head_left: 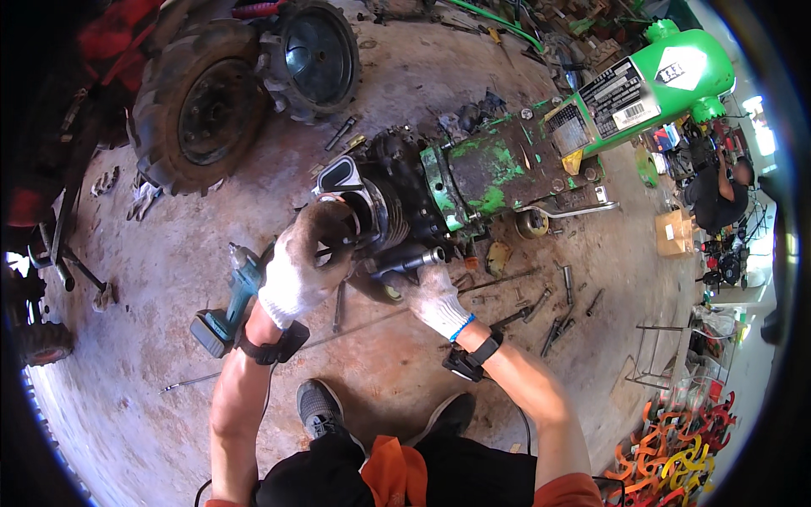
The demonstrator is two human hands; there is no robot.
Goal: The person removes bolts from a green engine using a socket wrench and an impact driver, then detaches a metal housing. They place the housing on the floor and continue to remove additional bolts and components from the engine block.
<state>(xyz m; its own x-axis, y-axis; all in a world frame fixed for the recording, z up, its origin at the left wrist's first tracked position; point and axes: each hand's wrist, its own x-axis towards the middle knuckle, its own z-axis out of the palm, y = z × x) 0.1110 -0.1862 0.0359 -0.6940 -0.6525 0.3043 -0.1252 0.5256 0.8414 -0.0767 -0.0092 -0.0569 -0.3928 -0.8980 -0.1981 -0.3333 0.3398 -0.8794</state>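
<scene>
A dark engine [395, 207] with a finned cylinder stands in front of me, joined to a worn green machine housing [490, 173]. My left hand [306, 253], in a white work glove soiled dark at the fingers, is at the cylinder's near-left open end. Its fingers are bent inward there, and what they grip is hidden. From below, my right hand [429, 296], also gloved, reaches under a dark metal tube [409, 260] on the engine's near side. The fingers of that hand are mostly hidden beneath the tube.
A teal cordless drill [241, 291] lies left of my left wrist. Sockets and wrenches [553, 317] are scattered on the floor at right. Two tractor wheels [207, 110] stand at far left. A green tank [667, 80] tops the housing; another person [718, 194] is at far right.
</scene>
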